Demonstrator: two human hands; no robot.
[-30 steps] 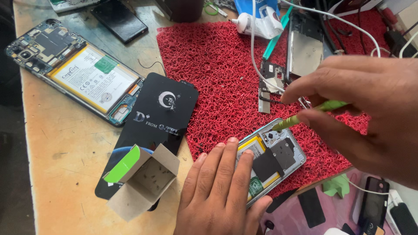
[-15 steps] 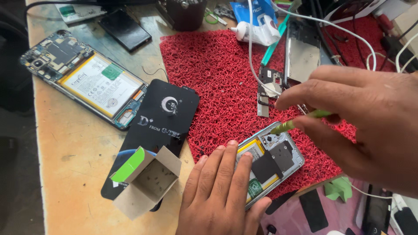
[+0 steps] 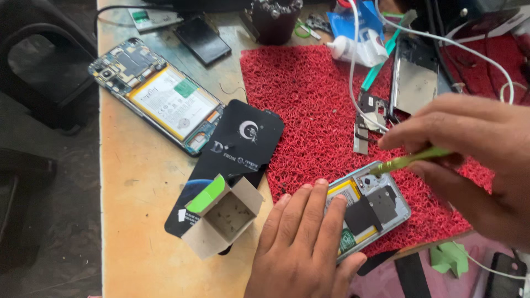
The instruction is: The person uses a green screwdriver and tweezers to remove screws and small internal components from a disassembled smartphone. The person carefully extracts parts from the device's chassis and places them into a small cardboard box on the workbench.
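An opened phone (image 3: 375, 207) with its back off lies on the red bristle mat (image 3: 309, 105). My left hand (image 3: 303, 248) lies flat on its lower end, fingers together, pinning it down. My right hand (image 3: 475, 160) holds a thin green tool (image 3: 411, 160) whose tip touches the upper corner of that phone, near the camera area. The yellow-edged battery and a black cover plate show between my hands.
A second opened phone (image 3: 157, 94) lies at the left on the wooden bench. A black card (image 3: 232, 160) and a small open cardboard box (image 3: 223, 218) sit beside my left hand. A metal phone frame (image 3: 414, 80), white cables, a glue bottle (image 3: 359, 52) and loose parts crowd the back right.
The view has shifted left and down slightly. My right hand has eased the green tool's tip a little along the phone's upper corner. My left hand stays pressed on the phone.
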